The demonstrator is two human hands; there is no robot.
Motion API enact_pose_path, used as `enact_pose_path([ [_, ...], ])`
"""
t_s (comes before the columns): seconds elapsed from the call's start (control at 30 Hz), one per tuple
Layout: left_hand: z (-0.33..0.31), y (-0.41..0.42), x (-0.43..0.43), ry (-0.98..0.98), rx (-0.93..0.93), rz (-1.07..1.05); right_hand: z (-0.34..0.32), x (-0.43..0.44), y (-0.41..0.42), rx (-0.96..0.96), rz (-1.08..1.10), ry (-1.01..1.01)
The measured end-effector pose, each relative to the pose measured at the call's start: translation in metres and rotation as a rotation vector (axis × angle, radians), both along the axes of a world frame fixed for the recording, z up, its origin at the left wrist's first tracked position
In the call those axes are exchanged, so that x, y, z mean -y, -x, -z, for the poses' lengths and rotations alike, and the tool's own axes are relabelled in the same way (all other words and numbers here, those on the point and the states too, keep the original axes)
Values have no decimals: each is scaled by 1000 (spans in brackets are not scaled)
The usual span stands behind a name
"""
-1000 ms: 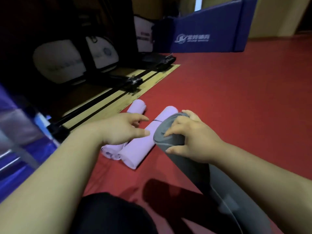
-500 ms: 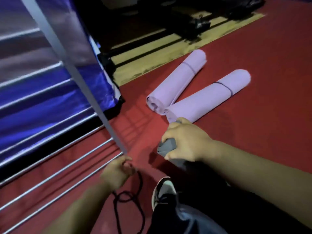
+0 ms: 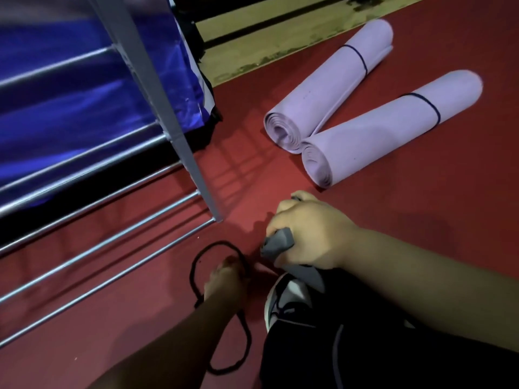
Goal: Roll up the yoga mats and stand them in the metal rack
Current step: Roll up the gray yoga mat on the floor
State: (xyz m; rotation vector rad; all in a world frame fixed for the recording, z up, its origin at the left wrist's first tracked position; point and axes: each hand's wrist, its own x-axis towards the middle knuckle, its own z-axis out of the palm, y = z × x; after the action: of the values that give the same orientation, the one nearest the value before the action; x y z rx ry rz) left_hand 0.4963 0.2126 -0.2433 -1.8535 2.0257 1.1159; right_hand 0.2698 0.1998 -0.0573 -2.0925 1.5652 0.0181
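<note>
My right hand [image 3: 310, 234] is clenched around the end of a rolled grey yoga mat [image 3: 278, 244], most of which is hidden under my arm and leg. My left hand [image 3: 224, 279] rests on the red floor with its fingers closed on a black cord [image 3: 196, 265] that loops away to both sides. Two lilac mats lie rolled on the floor beyond, one [image 3: 328, 88] further back and one [image 3: 390, 127] nearer, each bound by a dark band. The metal rack [image 3: 179, 141] stands at the left, its corner post close to my hands.
The rack's horizontal bars [image 3: 98, 248] run low over the floor at the left. Blue shiny material [image 3: 84, 102] sits behind them. A wooden floor strip [image 3: 280, 37] lies at the top. My shoe [image 3: 289, 299] and dark trouser leg are under my right arm.
My view has swung left and down from the mats to the rack. My left hand left the lilac mats and came down onto the black cord. My right hand kept its hold on the grey mat.
</note>
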Motion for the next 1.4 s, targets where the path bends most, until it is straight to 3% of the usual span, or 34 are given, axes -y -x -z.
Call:
enact_pose_path([
  [0.1, -5, 6, 4, -18, -41, -51, -18, -1, 6, 19, 42, 19],
  [0.2, -35, 20, 21, -17, -246, -29, -43, -3, 20, -17, 43, 54],
  [0.37, -149, 65, 51, 131, -607, -21, -114, -27, 72, -32, 201, 182],
  [0.6, -354, 163, 52, 258, -778, 317, -238, -154, 148, 37, 584, 505],
  [0.83, -514, 273, -54, 232, -952, 657, -307, -314, 203, 139, 835, 707],
  [0.97, -526, 320, -131, 192, -1104, 768, -312, -379, 221, 291, 962, 789],
  [1.1, -493, 347, -182, 7, -1169, 728, -306, -392, 236, 373, 1021, 820],
  [1.4, -482, 365, -194, -254, -1219, 693, -301, -403, 267, 556, 1023, 655],
])
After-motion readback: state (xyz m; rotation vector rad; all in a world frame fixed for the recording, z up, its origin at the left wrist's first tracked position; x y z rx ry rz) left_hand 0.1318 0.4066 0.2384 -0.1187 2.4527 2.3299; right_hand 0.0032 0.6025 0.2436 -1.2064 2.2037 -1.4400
